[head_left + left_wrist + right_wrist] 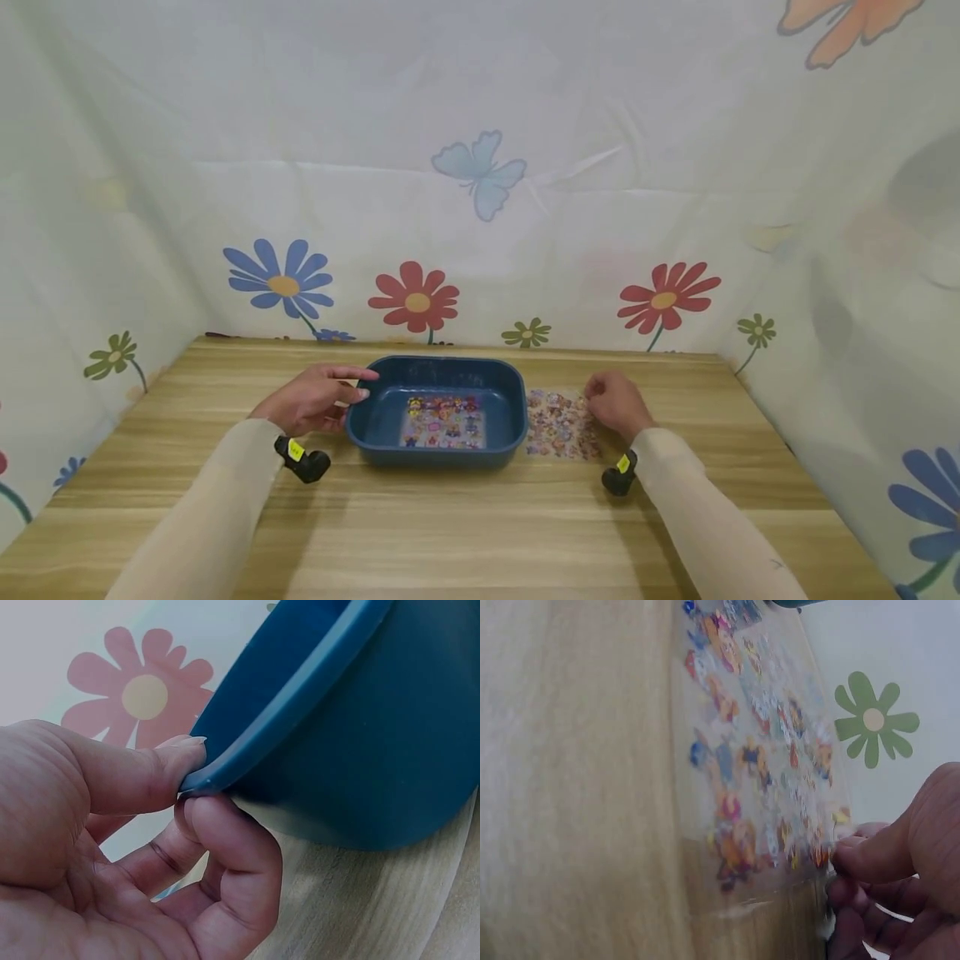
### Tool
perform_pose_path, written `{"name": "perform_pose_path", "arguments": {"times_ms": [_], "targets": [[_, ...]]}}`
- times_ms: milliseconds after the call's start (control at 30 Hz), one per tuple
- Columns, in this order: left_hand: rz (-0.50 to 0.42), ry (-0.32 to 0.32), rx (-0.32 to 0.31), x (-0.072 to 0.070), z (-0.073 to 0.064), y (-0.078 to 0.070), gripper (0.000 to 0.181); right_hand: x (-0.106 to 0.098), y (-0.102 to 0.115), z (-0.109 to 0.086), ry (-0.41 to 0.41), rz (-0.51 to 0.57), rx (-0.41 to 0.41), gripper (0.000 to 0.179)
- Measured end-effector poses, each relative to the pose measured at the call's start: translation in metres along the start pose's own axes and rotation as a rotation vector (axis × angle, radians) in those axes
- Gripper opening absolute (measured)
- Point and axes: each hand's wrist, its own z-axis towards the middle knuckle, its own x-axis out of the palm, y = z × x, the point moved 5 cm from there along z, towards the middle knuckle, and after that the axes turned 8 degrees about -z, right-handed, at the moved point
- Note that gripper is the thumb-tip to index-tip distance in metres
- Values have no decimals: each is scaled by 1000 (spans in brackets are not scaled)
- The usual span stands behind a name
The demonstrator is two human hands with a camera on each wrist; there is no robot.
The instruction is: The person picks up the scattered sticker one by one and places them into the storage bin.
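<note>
A dark blue plastic basin (442,457) stands on the wooden table, with a clear sheet of colourful stickers (444,422) lying inside on its bottom. My left hand (311,400) is at the basin's left end; in the left wrist view its thumb and curled forefinger pinch the rim (247,754). To the right of the basin lies another clear sticker sheet (558,425), covered in small cartoon figures. The thumb and fingers of my right hand (618,404) pinch this sheet's edge, as the right wrist view shows at a corner of the sheet (757,772).
The wooden table (420,533) reaches back to a pale curtain (360,200) printed with flowers and a butterfly, which also hangs at both sides. A black camera is strapped to each wrist.
</note>
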Motion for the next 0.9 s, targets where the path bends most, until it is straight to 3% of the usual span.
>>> {"name": "perform_pose_path", "arguments": {"times_ms": [167,433,900], "targets": [[-2,7,4,1,0,-1,51,-1,0,1,-51,26,-67,30],[15,6,6,2,-1,-2,50,-10,-2,-2,-134,26,-181,26],[17,12,24,0,-1,-1,51,-13,-8,-3,-74,123,-130,24]]}}
